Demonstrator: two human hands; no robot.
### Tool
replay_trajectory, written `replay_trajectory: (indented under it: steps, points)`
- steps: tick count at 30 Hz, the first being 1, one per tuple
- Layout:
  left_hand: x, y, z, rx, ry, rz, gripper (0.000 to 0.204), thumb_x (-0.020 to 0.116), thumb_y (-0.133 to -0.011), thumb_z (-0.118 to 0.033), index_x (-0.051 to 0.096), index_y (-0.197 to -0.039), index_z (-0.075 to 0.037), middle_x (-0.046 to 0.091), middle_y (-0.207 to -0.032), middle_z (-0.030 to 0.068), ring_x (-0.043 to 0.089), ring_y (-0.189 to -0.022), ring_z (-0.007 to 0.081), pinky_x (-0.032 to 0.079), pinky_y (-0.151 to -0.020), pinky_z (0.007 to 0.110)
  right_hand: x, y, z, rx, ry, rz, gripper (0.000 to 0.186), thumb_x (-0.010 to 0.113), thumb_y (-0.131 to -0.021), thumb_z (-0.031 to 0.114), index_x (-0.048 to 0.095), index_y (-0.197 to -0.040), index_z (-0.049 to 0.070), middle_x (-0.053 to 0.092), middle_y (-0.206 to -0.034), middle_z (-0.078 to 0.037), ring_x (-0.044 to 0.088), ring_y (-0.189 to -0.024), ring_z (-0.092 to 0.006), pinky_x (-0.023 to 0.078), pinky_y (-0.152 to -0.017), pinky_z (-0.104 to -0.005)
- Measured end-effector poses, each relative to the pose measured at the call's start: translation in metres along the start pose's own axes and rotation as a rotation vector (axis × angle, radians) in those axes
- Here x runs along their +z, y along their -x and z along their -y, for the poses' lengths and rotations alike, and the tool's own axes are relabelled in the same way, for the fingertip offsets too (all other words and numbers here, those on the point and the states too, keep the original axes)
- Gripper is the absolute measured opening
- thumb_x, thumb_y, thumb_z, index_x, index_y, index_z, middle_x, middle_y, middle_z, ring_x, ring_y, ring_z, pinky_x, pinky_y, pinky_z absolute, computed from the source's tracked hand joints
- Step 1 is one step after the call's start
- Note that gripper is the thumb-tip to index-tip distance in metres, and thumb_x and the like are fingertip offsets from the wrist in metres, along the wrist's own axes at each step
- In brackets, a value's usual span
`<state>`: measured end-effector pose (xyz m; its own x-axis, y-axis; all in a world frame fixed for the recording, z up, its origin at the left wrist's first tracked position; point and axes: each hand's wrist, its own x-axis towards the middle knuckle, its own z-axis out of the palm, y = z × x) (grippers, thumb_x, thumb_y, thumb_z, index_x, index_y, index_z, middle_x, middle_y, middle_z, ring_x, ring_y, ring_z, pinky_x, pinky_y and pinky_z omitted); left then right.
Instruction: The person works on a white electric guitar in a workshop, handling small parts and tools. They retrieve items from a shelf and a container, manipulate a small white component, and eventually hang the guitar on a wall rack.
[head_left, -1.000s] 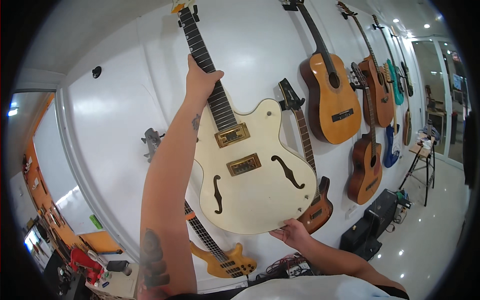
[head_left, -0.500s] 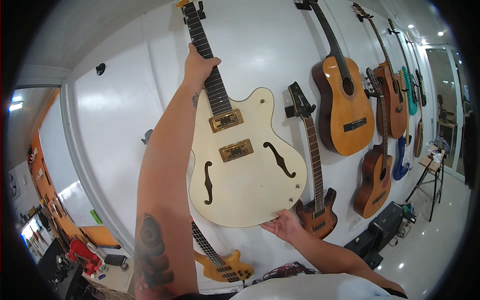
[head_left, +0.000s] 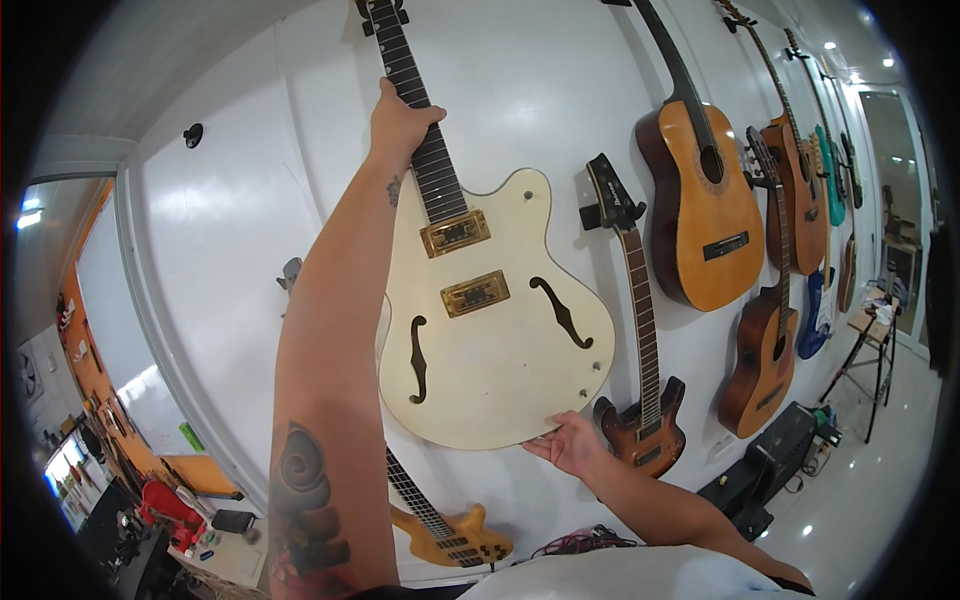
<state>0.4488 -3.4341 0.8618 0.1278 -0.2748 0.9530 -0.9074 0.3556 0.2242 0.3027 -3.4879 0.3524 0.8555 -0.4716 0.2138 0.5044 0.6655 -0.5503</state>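
A cream-white hollow-body electric guitar with two f-holes and two gold pickups stands upright before me, tilted slightly. My left hand is wrapped round its dark neck, with the thumb on the right side of the fretboard. Under the lower right rim of the body, the fingers of my right hand support it from below. No strings show on the guitar. Its headstock is cut off by the top of the picture, beside a black wall hanger. My left forearm hides part of the body's left side.
Beside it on the white wall hang a sunburst electric guitar, an acoustic guitar and several others. A yellowish bass is below. An amplifier stands on the floor at right. A cluttered workbench is at lower left.
The white guitar has shifted very slightly up in the picture, with both hands keeping their hold. The wall guitars at right have shifted a little to the right in view.
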Motion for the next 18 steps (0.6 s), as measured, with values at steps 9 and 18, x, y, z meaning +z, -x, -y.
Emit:
replay_trajectory:
  steps: [9,18]
  points:
    - [-0.001,0.003,0.002,0.035,-0.057,-0.016,0.073,0.086,-0.074,-0.013,0.05,-0.133,0.007,0.071,-0.109,0.0184,0.072,-0.089,0.0259,0.061,-0.078,0.037,-0.015,-0.014,0.0,0.012,0.042,-0.047,0.06,0.051,-0.092,0.027,0.047,-0.143,-0.003,0.063,-0.137,-0.024,0.062,-0.129,-0.0368,0.044,-0.117,-0.0518]
    - [-0.045,-0.108,0.04,0.185,-0.281,-0.196,0.088,0.079,-0.081,-0.049,0.054,-0.141,0.011,0.071,-0.12,0.0231,0.069,-0.11,0.0307,0.052,-0.096,0.038,-0.001,-0.014,-0.008,-0.011,-0.027,-0.037,0.062,0.052,-0.101,0.042,0.046,-0.147,0.002,0.063,-0.139,-0.021,0.062,-0.128,-0.0364,0.047,-0.113,-0.052]
